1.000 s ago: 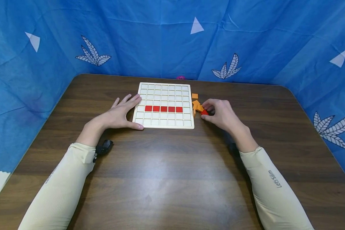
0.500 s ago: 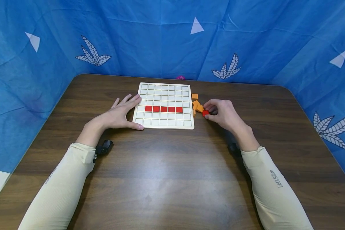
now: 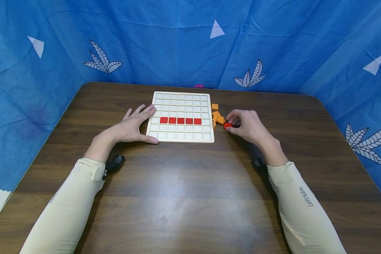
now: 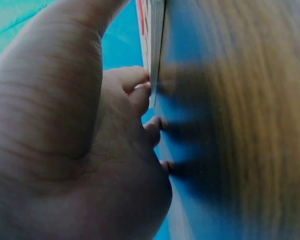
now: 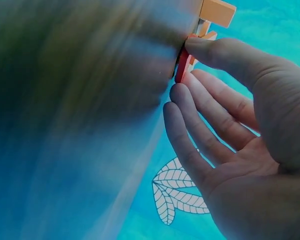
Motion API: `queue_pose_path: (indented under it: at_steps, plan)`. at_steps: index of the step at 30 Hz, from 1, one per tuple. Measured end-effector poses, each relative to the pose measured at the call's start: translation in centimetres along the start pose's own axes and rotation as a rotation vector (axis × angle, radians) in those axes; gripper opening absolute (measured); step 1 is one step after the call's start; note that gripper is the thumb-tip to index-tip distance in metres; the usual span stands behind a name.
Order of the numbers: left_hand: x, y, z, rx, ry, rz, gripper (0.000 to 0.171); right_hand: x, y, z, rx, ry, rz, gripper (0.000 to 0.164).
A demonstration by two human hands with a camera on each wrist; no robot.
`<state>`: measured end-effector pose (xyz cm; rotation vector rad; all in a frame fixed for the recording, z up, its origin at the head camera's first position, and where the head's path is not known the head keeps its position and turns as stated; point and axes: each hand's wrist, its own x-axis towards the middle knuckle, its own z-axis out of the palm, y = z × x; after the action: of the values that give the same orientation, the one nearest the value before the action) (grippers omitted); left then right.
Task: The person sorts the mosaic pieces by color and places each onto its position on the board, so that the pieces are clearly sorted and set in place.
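On our surface (image 3: pixel 177 197) lies a board (image 3: pixel 180 135) with five red squares (image 3: pixel 180 120); our left hand (image 3: pixel 126 129) spreads wide at the board's left edge, while past its right edge our right hand (image 3: pixel 247 125) pinches a red block (image 3: pixel 227 125) just beside some orange blocks (image 3: pixel 220 120)

Wooden table (image 3: pixel 177 197) — blue cloth (image 3: pixel 165 53) behind — white leaf prints (image 3: pixel 105 64)

One white board (image 3: pixel 184 136) holds five red tiles (image 3: pixel 180 120). Right of it: one red block (image 3: pixel 227 126) and perhaps four orange blocks (image 3: pixel 221 120), too bunched to count surely. One left hand (image 3: pixel 128 128) at its left edge, one right hand (image 3: pixel 248 127) to its right.
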<state>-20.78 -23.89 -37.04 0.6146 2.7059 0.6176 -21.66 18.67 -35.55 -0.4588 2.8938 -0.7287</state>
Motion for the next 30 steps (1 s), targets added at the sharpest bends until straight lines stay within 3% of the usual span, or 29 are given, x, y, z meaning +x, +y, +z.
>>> queue_pose_path:
  at_steps: [13,30]
  plan:
    - [-0.1,0.0,0.1,-0.007,0.004,-0.001,0.122,0.3,-0.2,-0.3,-0.002,0.128,-0.066,0.028]
    - [-0.1,0.0,0.1,-0.006,0.006,-0.002,0.122,2.1,-2.9,-0.2,0.071,0.167,-0.120,0.030]
